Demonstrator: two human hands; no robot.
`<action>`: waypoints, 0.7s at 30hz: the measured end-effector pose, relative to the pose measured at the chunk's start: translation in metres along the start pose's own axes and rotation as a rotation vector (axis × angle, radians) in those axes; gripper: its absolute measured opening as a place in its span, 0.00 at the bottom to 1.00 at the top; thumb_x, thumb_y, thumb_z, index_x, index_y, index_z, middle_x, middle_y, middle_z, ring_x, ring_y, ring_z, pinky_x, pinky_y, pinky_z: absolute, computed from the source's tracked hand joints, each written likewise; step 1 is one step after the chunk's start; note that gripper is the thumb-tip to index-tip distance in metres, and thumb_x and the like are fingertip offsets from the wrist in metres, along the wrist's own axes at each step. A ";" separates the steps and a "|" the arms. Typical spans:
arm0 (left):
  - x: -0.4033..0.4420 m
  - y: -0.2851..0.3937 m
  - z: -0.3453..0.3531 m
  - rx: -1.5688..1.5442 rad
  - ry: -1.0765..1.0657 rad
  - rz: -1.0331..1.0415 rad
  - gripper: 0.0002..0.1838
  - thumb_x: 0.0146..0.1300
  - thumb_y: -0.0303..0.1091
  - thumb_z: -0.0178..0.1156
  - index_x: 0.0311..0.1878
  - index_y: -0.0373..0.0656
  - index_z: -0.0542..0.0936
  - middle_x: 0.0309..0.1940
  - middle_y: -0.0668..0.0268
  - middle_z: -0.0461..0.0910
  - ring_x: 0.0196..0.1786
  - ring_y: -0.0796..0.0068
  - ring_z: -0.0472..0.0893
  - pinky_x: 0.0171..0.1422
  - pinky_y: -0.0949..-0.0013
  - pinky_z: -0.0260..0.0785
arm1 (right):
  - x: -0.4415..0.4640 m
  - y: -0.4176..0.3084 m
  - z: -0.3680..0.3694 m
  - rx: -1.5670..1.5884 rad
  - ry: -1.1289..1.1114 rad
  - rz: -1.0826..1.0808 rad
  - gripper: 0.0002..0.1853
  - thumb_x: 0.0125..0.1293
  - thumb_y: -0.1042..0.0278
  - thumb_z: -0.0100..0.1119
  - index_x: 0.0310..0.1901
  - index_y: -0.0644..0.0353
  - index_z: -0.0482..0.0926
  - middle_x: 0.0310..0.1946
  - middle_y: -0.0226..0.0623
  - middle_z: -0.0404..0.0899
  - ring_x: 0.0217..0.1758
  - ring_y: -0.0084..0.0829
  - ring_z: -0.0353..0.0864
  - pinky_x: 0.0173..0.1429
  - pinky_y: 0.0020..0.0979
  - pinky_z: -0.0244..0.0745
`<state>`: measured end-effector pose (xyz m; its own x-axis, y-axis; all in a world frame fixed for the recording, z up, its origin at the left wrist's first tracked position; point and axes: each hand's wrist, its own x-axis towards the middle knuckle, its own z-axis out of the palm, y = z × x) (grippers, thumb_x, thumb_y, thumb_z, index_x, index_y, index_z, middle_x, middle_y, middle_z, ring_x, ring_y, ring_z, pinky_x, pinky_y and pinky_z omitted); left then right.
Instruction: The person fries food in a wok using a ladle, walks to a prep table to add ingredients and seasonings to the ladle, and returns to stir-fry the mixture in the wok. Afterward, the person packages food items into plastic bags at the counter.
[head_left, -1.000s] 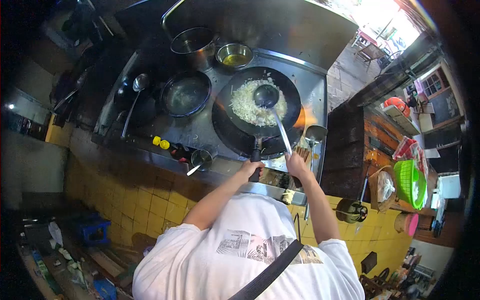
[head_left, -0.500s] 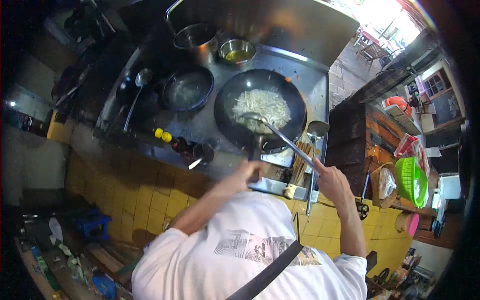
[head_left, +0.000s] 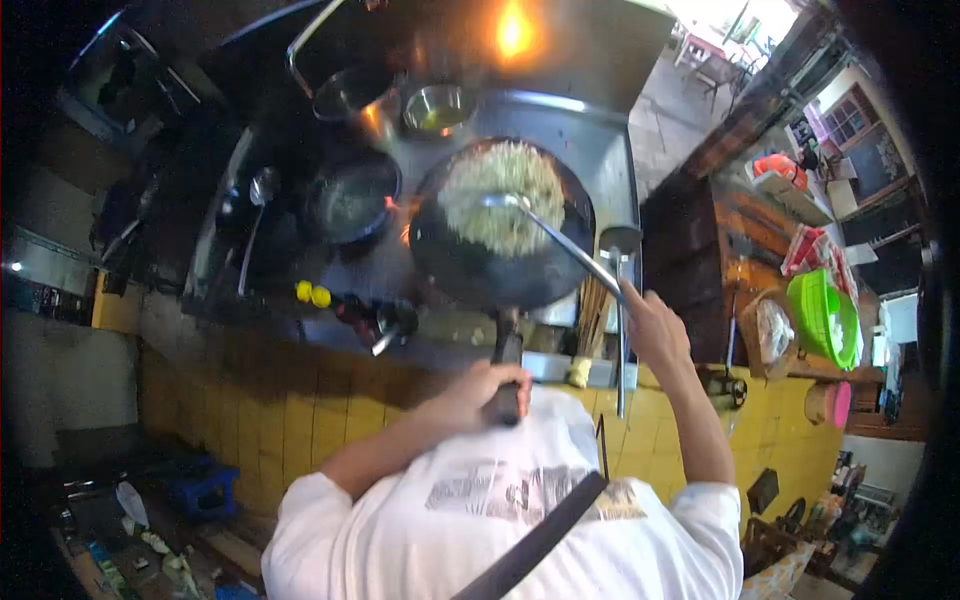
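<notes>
Presently, the left hand [head_left: 492, 388] grips the handle [head_left: 509, 345] of a black wok [head_left: 480, 275], positioned toward the right edge of the stove top [head_left: 608, 160], that handle projecting past the front edge. The right hand [head_left: 652, 325] is closed around a metal ladle [head_left: 575, 250], its blurred head over pale shredded food [head_left: 490, 228] inside the wok; contact cannot be confirmed.
</notes>
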<state>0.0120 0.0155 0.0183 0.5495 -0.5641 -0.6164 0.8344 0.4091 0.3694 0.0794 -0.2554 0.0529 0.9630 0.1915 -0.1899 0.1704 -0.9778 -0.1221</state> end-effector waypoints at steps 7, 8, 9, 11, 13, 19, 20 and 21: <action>0.123 0.004 -0.113 0.240 0.127 0.316 0.07 0.59 0.31 0.60 0.32 0.42 0.72 0.21 0.69 0.72 0.22 0.79 0.74 0.24 0.72 0.68 | 0.028 -0.012 0.045 0.592 0.096 0.027 0.24 0.68 0.65 0.47 0.63 0.63 0.62 0.32 0.56 0.78 0.34 0.56 0.79 0.41 0.48 0.73; 0.132 0.006 -0.115 0.243 0.155 0.306 0.07 0.59 0.31 0.61 0.32 0.43 0.72 0.21 0.69 0.73 0.22 0.79 0.74 0.24 0.72 0.68 | 0.050 -0.020 0.087 0.605 0.005 0.060 0.20 0.68 0.63 0.46 0.58 0.66 0.63 0.32 0.58 0.78 0.35 0.57 0.79 0.41 0.49 0.74; 0.135 0.007 -0.116 0.228 0.160 0.289 0.07 0.58 0.31 0.61 0.33 0.43 0.72 0.20 0.69 0.73 0.22 0.78 0.75 0.24 0.71 0.68 | 0.070 -0.022 0.124 0.590 -0.067 0.074 0.18 0.69 0.62 0.46 0.53 0.68 0.65 0.32 0.60 0.78 0.36 0.58 0.79 0.41 0.49 0.74; 0.140 0.007 -0.116 0.200 0.165 0.256 0.07 0.58 0.32 0.62 0.34 0.43 0.72 0.20 0.69 0.73 0.22 0.77 0.76 0.24 0.71 0.69 | 0.106 -0.024 0.171 0.531 -0.185 0.075 0.18 0.69 0.59 0.45 0.44 0.70 0.66 0.30 0.64 0.77 0.36 0.60 0.78 0.40 0.51 0.74; 0.161 0.003 -0.135 0.150 0.125 0.244 0.06 0.57 0.33 0.62 0.32 0.44 0.75 0.22 0.67 0.76 0.22 0.76 0.77 0.24 0.71 0.70 | 0.113 -0.041 0.115 0.496 -0.116 0.138 0.18 0.69 0.58 0.47 0.39 0.71 0.68 0.29 0.64 0.77 0.34 0.62 0.78 0.40 0.51 0.72; 0.143 0.018 -0.108 0.042 0.250 0.071 0.06 0.56 0.31 0.63 0.29 0.42 0.75 0.21 0.66 0.76 0.22 0.75 0.77 0.26 0.67 0.74 | 0.100 -0.037 0.112 0.522 -0.216 0.257 0.22 0.69 0.55 0.46 0.40 0.73 0.70 0.25 0.60 0.77 0.32 0.54 0.81 0.37 0.50 0.73; 0.146 0.022 -0.109 0.046 0.236 0.067 0.07 0.56 0.32 0.63 0.28 0.42 0.76 0.21 0.66 0.76 0.22 0.75 0.77 0.26 0.67 0.73 | 0.097 -0.037 0.107 0.557 -0.394 0.303 0.22 0.69 0.55 0.46 0.40 0.73 0.71 0.23 0.59 0.77 0.29 0.52 0.81 0.36 0.48 0.73; 0.146 0.019 -0.111 0.054 0.228 0.053 0.07 0.56 0.32 0.63 0.27 0.43 0.76 0.20 0.66 0.76 0.23 0.76 0.77 0.25 0.67 0.73 | 0.090 -0.027 0.105 0.500 -0.441 0.216 0.23 0.69 0.54 0.45 0.41 0.73 0.72 0.21 0.56 0.77 0.27 0.47 0.81 0.34 0.46 0.74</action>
<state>0.1032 0.0205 -0.1425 0.5734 -0.3639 -0.7341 0.8093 0.3911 0.4383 0.1397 -0.2026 -0.0636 0.7716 0.1173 -0.6252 -0.2341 -0.8615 -0.4506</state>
